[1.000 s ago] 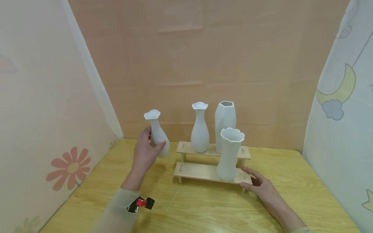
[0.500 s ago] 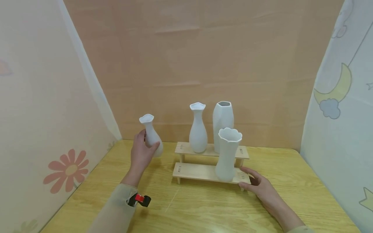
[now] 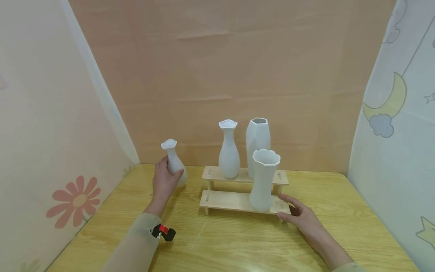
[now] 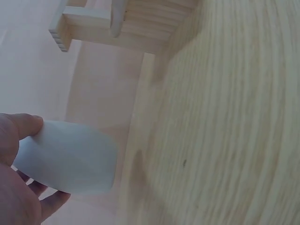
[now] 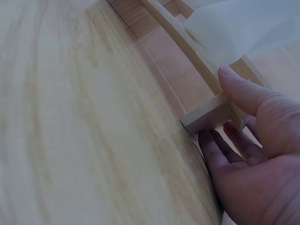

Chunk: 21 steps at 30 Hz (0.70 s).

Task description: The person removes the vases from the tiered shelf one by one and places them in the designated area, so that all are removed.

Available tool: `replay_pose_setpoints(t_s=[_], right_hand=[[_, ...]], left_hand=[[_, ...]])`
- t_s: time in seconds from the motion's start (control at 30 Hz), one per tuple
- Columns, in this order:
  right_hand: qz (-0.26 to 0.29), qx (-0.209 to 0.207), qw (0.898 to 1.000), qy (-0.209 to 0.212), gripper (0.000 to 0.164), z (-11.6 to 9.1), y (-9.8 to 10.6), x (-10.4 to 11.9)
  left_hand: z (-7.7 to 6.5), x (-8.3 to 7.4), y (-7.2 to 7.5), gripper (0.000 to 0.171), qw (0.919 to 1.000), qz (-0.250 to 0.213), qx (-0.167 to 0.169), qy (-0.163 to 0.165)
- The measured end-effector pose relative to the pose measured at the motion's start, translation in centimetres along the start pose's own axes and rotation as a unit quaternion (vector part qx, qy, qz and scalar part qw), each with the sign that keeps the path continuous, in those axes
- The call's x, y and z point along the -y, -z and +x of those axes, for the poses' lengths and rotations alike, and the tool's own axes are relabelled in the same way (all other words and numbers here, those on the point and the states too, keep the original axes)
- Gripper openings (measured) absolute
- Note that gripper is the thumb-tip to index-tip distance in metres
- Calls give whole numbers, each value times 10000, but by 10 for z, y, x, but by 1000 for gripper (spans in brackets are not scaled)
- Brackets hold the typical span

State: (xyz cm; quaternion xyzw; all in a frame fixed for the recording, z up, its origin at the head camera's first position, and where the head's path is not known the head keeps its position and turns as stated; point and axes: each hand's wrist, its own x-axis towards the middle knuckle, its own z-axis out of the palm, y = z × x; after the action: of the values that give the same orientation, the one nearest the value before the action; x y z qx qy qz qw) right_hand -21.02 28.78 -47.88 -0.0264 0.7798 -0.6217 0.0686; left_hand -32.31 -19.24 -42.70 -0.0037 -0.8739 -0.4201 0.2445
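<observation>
My left hand (image 3: 164, 182) grips the body of a white vase (image 3: 175, 164) with a wavy rim, left of a two-step wooden stand (image 3: 225, 200). The vase leans slightly. In the left wrist view its base hovers close to the tabletop, near its shadow. With thumb and fingers, my right hand (image 3: 308, 223) holds the right end of the stand's lower step, around the leg (image 5: 208, 116). A scalloped white vase (image 3: 262, 189) stands on that step. On the upper step stand a slender wavy-rimmed vase (image 3: 229, 158) and a faceted vase (image 3: 258, 138), partly hidden by the scalloped one.
The wood-grain table (image 3: 224, 245) carries everything. Behind it rises a plain tan backdrop (image 3: 217, 75). A flower-printed sheet (image 3: 40, 151) hangs at the left, and a moon-and-star sheet (image 3: 401, 158) at the right.
My left hand has carried its vase left and down toward the table, and the vase has become more upright. The right hand keeps its hold on the stand. The head view has shifted slightly.
</observation>
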Motion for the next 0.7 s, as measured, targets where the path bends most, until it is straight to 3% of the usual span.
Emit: replay_pose_setpoints(t_s=[0.33, 0.7], right_hand=[[-39, 2, 10000, 20, 80, 0, 0, 0], [27, 15, 10000, 72, 79, -1, -1, 2]], left_hand=[[3, 16, -11, 79, 9997, -141, 186, 119], [3, 20, -21, 78, 9998, -189, 28, 114]])
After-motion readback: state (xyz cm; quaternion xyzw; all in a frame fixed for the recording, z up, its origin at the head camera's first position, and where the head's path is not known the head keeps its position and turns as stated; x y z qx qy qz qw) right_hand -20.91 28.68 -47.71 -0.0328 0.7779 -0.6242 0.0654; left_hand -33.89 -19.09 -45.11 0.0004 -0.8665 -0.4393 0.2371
